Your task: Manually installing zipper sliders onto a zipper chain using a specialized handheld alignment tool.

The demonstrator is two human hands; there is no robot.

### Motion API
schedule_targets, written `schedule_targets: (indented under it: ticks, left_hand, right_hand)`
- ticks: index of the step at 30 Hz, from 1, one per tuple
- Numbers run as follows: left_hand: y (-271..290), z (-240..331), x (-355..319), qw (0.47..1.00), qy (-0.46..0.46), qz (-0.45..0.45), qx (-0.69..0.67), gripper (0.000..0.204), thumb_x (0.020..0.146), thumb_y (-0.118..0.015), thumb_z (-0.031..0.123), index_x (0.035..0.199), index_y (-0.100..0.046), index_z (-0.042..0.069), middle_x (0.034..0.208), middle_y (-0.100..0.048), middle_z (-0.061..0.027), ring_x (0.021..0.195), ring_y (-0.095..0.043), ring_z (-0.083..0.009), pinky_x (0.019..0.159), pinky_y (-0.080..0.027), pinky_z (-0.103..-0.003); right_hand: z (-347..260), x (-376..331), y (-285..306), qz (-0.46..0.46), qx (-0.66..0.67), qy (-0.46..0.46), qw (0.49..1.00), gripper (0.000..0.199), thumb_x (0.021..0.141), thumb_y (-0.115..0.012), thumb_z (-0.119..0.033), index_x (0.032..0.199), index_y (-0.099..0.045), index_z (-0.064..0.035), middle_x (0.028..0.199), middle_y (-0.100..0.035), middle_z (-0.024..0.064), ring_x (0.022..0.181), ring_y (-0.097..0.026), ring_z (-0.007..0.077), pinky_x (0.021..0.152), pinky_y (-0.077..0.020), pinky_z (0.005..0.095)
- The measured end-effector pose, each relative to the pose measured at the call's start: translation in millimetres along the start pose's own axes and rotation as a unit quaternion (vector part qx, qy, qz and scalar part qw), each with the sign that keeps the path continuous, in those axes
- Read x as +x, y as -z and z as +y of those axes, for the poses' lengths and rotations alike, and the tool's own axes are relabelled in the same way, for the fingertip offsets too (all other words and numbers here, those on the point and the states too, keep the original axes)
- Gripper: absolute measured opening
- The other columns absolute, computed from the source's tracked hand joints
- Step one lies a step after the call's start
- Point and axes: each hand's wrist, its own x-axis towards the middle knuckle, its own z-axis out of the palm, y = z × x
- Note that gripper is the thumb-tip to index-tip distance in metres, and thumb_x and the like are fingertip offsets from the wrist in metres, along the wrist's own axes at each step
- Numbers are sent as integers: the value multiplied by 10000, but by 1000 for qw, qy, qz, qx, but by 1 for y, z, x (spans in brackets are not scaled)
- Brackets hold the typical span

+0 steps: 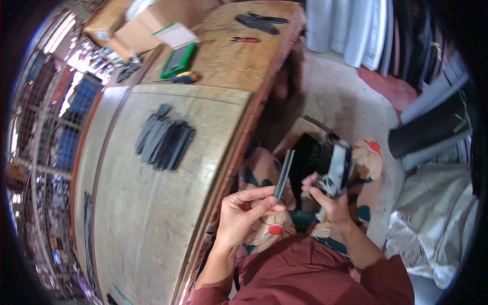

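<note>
Between the thumb and fingers of my left hand (249, 209) is a narrow black strip (284, 175) with a pale dotted pattern, held tilted upward. My right hand (328, 201) is wrapped round a grey-and-black hand tool (336, 165), blurred, so its exact kind cannot be told. Just beyond both hands, an open box (300, 133) with dark contents sits by my lap. A pile of similar dark patterned strips (165, 140) lies on the wooden table (147, 213) to my left.
Farther along the table are a green-edged case (179, 61), a yellow-and-black tape measure (185, 77), a red-handled tool (246, 39) and black scissors (259, 23). Cardboard boxes (152, 25) stand at the far left. Rolls of material (361, 35) and white sheeting (432, 218) are on the right.
</note>
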Motion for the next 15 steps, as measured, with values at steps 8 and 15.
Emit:
schedule_targets:
  ticks: [8, 15]
  left_hand:
    - [-6, -38, 5, 995, 49, -72, 55, 205, 845, -622, -21, 1040, -623, -84, 902, -665, -136, 786, -673, -184, 716, -558, -256]
    - [-5, -49, 0, 987, 44, -103, 117, 128, 837, -645, -6, 950, -645, -66, 960, -655, -116, 835, -656, -152, 689, -536, -229]
  right_hand:
    - [-23, 19, -15, 80, -53, 60, 994, 201, 777, -693, -12, 961, -614, -22, 868, -637, 6, 779, -584, 73, 684, -472, 239]
    - [-29, 18, -21, 67, -43, 19, 997, 203, 787, -657, 6, 970, -584, -44, 790, -571, -25, 669, -522, 58, 591, -422, 217]
